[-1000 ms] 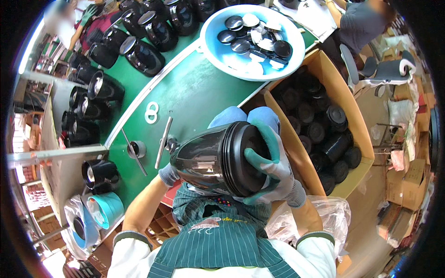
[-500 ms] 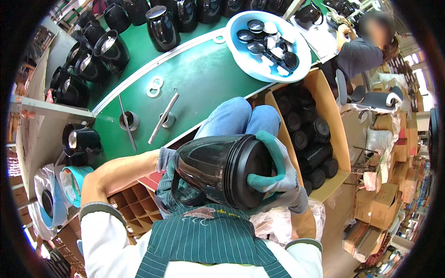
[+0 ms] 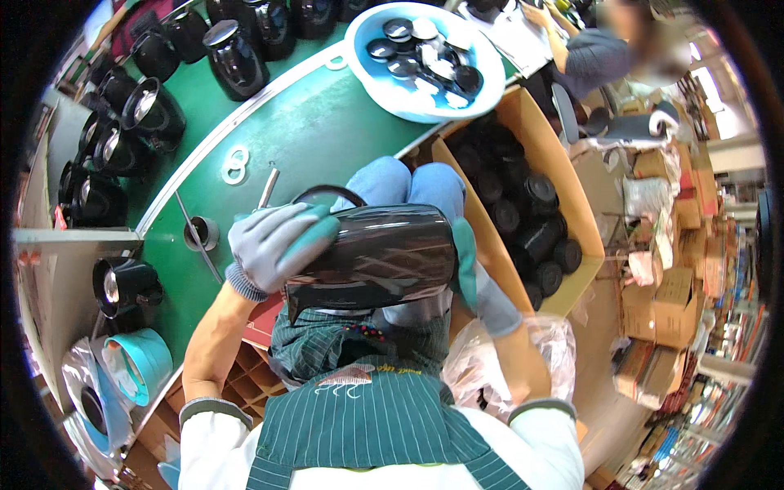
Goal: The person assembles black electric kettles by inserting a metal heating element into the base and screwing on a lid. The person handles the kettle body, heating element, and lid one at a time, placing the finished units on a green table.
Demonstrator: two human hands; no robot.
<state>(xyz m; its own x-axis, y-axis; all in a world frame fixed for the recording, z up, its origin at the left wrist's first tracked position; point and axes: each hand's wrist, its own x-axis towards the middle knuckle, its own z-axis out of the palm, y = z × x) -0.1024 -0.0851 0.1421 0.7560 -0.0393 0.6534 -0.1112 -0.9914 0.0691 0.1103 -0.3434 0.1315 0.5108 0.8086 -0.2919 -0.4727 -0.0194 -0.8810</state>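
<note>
A glossy black jug (image 3: 384, 253) lies sideways above my lap, its curved handle pointing toward the table and its spout end to the left. My left hand (image 3: 282, 241), in a grey and teal glove, grips the spout end. Against the jug's base at the right presses my right hand (image 3: 469, 278), gloved too; part of it is hidden behind the jug. Just beyond my left hand, a metal rod (image 3: 268, 189) slants up from the green tabletop (image 3: 302, 135). A thinner rod leans in a short grey cup (image 3: 201, 234).
Black jugs (image 3: 234, 61) stand at the back and left. A pale blue basin (image 3: 493, 82) holds black and white lids. To my right is a cardboard box (image 3: 578, 192) of black round parts. White rings (image 3: 235, 166) lie on the table. Another person (image 3: 600, 61) sits at the upper right.
The jug has turned over: its handle now points away from me and its base no longer faces up. My left hand has come onto its top; my right has moved round the base.
</note>
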